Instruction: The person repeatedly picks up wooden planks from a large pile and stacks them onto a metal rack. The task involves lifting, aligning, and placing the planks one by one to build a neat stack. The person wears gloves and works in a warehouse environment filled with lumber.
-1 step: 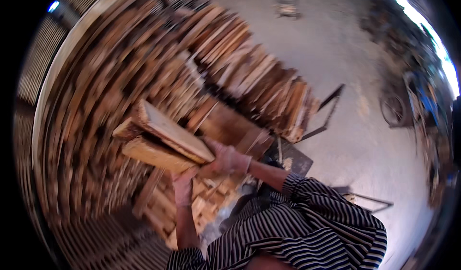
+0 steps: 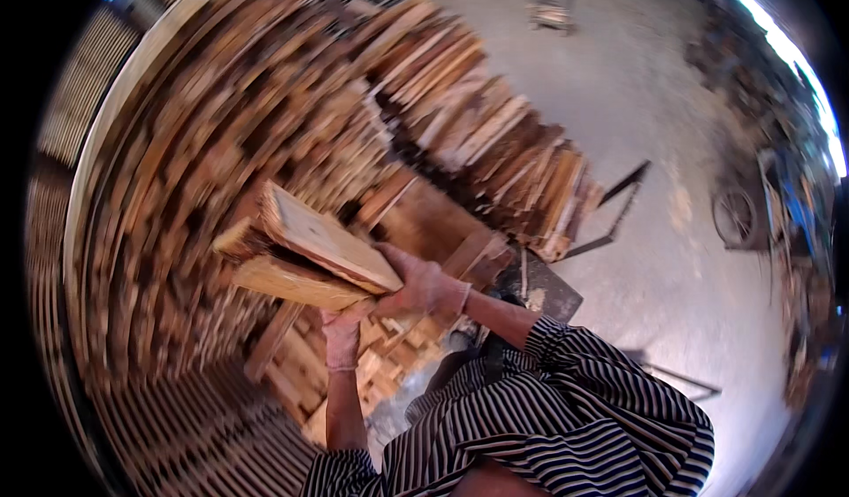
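Between my hands I hold a bundle of rough-edged wooden boards in the air. The upper board (image 2: 327, 236) leans at an angle over the lower board (image 2: 296, 283), with a dark gap between them. Another rough board end (image 2: 237, 239) shows at the bundle's far left. My left hand (image 2: 343, 333), in a pale glove, is closed on the near end of the lower board from below. My right hand (image 2: 420, 285), gloved too, grips the near right end of the bundle; the board hides some of its fingers.
A tall wall of stacked boards (image 2: 203, 170) fills the left. More stacked planks (image 2: 495, 134) run beyond my right hand. Below my hands sits a wooden bin (image 2: 270, 347) with short wood blocks. A dark metal frame (image 2: 623, 201) and a wheel (image 2: 734, 217) stand at the right.
The whole view has shifted slightly, with the stacks and floor items sitting a little farther right and looking sharper. Both hands keep their hold on the boards.
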Tool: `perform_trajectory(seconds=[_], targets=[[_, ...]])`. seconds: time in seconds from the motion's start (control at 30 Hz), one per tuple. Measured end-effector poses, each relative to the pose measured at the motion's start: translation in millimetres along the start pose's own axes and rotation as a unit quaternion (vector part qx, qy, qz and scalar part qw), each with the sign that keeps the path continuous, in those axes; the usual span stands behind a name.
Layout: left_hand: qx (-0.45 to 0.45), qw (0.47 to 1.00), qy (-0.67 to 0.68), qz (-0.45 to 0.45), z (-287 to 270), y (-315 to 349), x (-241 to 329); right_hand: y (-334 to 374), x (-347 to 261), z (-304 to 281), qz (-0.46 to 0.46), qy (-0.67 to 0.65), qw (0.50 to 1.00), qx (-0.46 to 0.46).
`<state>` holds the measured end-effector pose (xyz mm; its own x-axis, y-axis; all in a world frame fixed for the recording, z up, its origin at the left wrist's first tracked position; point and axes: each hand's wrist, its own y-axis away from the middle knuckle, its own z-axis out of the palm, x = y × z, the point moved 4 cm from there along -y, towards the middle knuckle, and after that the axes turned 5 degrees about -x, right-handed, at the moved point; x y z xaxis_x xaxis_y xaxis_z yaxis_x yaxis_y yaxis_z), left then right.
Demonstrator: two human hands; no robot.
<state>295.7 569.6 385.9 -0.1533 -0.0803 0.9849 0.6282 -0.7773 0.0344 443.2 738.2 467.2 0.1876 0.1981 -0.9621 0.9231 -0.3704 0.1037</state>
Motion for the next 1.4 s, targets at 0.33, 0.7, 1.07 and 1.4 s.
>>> perform_trajectory(seconds=[0.33,0.7,1.07,1.4], targets=[[0.056,0.899,-0.427,-0.073,-145.7,119.9,-139.2,-82.4,32.3,67.8,-0.132,-0.06,0.971,-0.191],[0.362,0.9,-0.208,-0.123,-140.4,154.4,-70.6,-116.4,30.5,108.9,-0.108,-0.177,0.933,-0.293],[0.181,0.972,0.123,-0.089,-218.7,93.0,-78.9,-176.9,129.0,268.7,-0.126,-0.01,0.936,-0.327],[-0.079,0.855,0.51,-0.044,-313.5,157.2,-131.0,-168.8,89.6,362.7,-0.136,0.282,0.904,-0.292]])
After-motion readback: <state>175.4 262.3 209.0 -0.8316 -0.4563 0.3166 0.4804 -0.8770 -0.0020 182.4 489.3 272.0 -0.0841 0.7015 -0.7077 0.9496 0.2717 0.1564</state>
